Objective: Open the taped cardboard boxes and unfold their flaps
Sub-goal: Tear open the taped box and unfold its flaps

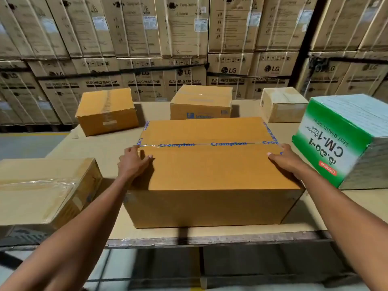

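reaching across a cardboard-covered table (100, 148) in a warehouse, a person lays both hands on the big crompton-taped box (210, 164) between them, its flaps flat and the printed tape (201, 144) unbroken along the centre seam. outside the left hand (132, 162) sits a box wrapped in clear tape (46, 185), and beyond that hand a smaller brown box (107, 111), both sealed. the left hand rests on the box's left top edge just short of the tape end, fingers loosely spread and pressing, pinching nothing. ahead, between the two hands, a third box (200, 101) waits closed. the right hand (283, 158) lies on the right top edge, fingers extended flat toward the seam, gripping nothing. beyond it stands a pale box (282, 106), and just outside it a green carton of tape (340, 143). judging by this, no box is open yet; every seam and flap remains to be done.
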A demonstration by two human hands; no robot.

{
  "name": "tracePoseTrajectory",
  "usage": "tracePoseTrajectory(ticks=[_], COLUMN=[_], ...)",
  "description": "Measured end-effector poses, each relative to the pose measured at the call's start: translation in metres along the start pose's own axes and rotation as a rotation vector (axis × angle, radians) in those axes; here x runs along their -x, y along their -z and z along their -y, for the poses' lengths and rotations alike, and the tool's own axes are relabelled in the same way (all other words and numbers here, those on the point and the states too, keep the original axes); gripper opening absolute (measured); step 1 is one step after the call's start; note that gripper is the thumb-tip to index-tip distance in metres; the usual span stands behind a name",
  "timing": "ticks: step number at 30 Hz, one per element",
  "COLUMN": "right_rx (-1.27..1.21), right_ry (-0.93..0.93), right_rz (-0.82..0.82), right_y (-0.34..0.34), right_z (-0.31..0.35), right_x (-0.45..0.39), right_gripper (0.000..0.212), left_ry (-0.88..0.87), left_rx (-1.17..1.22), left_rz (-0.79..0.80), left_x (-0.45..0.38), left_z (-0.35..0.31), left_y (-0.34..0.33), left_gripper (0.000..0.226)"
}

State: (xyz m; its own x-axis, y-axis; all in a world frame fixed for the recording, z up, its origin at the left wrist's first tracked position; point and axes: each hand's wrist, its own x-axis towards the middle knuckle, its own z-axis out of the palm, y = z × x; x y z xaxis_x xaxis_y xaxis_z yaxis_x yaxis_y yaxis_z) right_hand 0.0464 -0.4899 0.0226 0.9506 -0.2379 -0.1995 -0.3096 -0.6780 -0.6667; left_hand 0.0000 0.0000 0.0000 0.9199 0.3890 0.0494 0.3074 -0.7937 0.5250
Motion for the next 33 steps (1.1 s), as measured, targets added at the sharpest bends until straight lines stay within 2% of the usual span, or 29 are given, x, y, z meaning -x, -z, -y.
tracePoseTrajectory(ticks=[3,6,8,10,12,15,18,21,22,24,28,33], right_rx=[-0.103,-0.261,-0.298,-0.291,-0.322,-0.374,-0.458,-0.59,-0.599,-0.622,-0.595,-0.442], right_ry=[-0.054,-0.153,-0.168,-0.138,-0.086,-0.041,0.059,0.175,0.22,0.268,0.198,0.056], right_rz=[0.029,0.177,0.258,0.256,0.223,0.138,0.091,0.025,0.005,-0.04,-0.187,-0.248], right_y=[0.003,0.005,0.007,0.005,0.006,0.002,0.006,0.012,0.011,0.007,-0.014,-0.037], right_z=[-0.004,-0.01,-0.014,-0.021,-0.024,-0.033,-0.034,-0.031,-0.036,-0.041,-0.057,-0.072], right_x=[-0.009,-0.018,-0.022,-0.029,-0.03,-0.03,-0.022,-0.005,-0.006,-0.003,-0.001,0.015], right_gripper=[0.086,0.093,0.079,0.073,0.078,0.095,0.082,0.046,0.043,0.051,0.074,0.063], left_ry=[0.139,0.201,0.249,0.256,0.209,0.16,0.103,-0.012,-0.047,-0.086,-0.021,0.062], left_rx=[0.068,0.058,0.112,0.153,0.168,0.154,0.189,0.312,0.378,0.532,0.583,0.487], left_rz=[0.053,0.097,0.104,0.117,0.099,0.02,-0.077,-0.219,-0.252,-0.279,-0.274,-0.228], left_x=[-0.008,-0.015,-0.017,-0.016,-0.013,-0.004,0.007,0.017,0.022,0.029,0.042,0.057], left_z=[0.0,0.004,0.006,0.006,0.008,0.015,0.018,0.018,0.017,0.018,0.03,0.049], left_y=[-0.003,0.0,0.002,0.001,-0.001,-0.003,-0.002,-0.004,-0.005,-0.01,-0.03,-0.054], left_gripper=[0.077,0.078,0.078,0.067,0.062,0.067,0.073,0.078,0.079,0.079,0.086,0.079])
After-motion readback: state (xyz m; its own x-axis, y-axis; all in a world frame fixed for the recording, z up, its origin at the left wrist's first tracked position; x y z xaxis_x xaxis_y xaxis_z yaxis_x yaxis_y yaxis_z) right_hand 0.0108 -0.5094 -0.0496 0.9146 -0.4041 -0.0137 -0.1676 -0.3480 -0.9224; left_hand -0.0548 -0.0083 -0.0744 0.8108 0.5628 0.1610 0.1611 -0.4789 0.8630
